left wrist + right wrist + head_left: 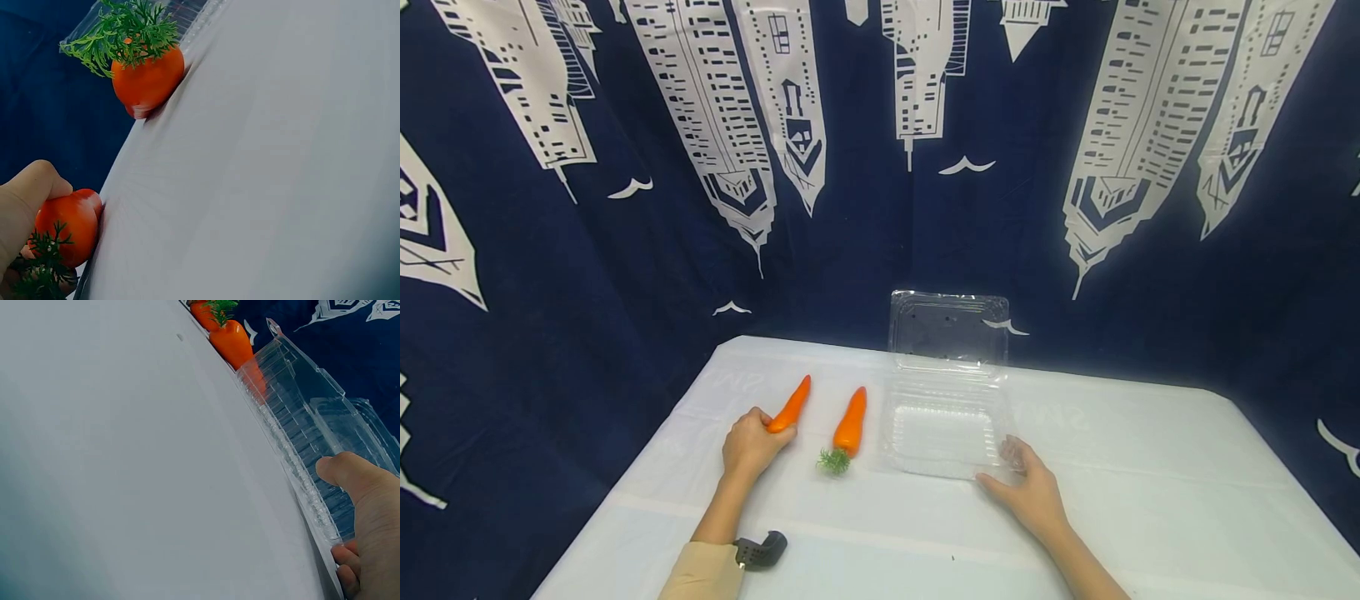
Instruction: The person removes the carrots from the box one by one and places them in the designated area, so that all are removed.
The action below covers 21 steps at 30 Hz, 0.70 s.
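Observation:
On the left of the table, my left hand (751,446) grips a carrot (793,407) around its thick end, with the tip pointing away. Feathery greens (44,265) of this carrot show beside the fingers in the left wrist view. A second carrot (850,425) lies on the table to its right, green top toward me. Right of that stands a clear plastic clamshell container (891,425) with its lid (949,329) raised at the back. My right hand (1033,492) holds the container's near right corner, thumb (340,469) at the front and fingers at the side.
A white cloth covers the table (1150,483). Behind it hangs a dark blue curtain (865,242) printed with white buildings. A black strap device (762,550) is on the left wrist.

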Motion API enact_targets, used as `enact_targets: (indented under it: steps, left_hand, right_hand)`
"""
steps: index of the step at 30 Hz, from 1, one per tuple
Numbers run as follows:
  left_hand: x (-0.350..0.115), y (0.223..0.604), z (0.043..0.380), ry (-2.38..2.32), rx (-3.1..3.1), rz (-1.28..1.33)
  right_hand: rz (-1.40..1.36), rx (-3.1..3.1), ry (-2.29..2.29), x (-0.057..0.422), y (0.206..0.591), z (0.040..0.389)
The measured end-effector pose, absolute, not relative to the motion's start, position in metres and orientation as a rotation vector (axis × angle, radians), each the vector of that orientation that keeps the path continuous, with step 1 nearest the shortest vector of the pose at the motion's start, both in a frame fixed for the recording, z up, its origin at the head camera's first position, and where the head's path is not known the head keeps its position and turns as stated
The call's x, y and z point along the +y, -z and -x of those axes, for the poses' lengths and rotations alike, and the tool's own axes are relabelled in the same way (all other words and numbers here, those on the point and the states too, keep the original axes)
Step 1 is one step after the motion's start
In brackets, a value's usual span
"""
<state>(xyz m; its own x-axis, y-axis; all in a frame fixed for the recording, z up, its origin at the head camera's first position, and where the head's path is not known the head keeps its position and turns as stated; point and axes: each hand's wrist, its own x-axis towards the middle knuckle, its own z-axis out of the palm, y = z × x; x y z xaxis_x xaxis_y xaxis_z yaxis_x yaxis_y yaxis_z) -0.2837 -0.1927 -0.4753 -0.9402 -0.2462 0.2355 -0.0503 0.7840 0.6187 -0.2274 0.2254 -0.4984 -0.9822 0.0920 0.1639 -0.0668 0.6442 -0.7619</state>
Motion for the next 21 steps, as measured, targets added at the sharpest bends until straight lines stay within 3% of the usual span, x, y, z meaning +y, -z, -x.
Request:
enact_targets:
  steps: [21]
  left_hand:
    - [-0.19, 0.462, 0.282, 0.939, -2.85, -0.346]
  right_hand:
    - [0.033, -2.752, -1.248, 0.228, 0.491, 0.226]
